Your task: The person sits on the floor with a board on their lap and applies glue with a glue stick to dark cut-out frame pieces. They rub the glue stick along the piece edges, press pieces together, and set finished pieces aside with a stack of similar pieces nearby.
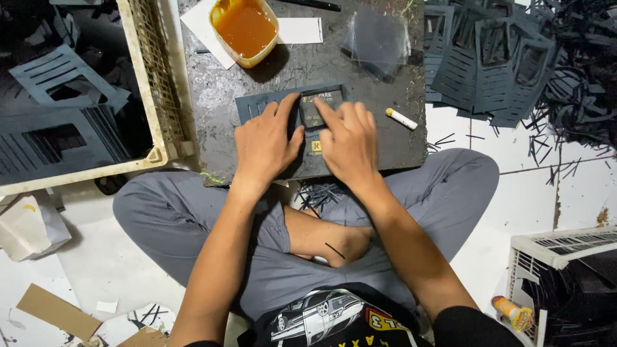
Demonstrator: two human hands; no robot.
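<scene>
A dark grey cut-out card piece (257,105) lies on a stained dark work board (218,96) across my lap. My left hand (265,142) lies flat on it with fingers spread. My right hand (347,142) presses beside it, its index finger on a small dark printed card (321,109) set in the piece's window. Neither hand grips anything. A small white and yellow stick (401,118) lies to the right of my right hand.
A yellow tub of orange glue (245,29) and white paper (302,30) sit at the board's far edge, with a clear plastic sleeve (378,40). A cream crate (154,90) of grey cut-outs stands left. Stacked cut-outs (488,61) and scraps lie right. A white basket (559,257) is at lower right.
</scene>
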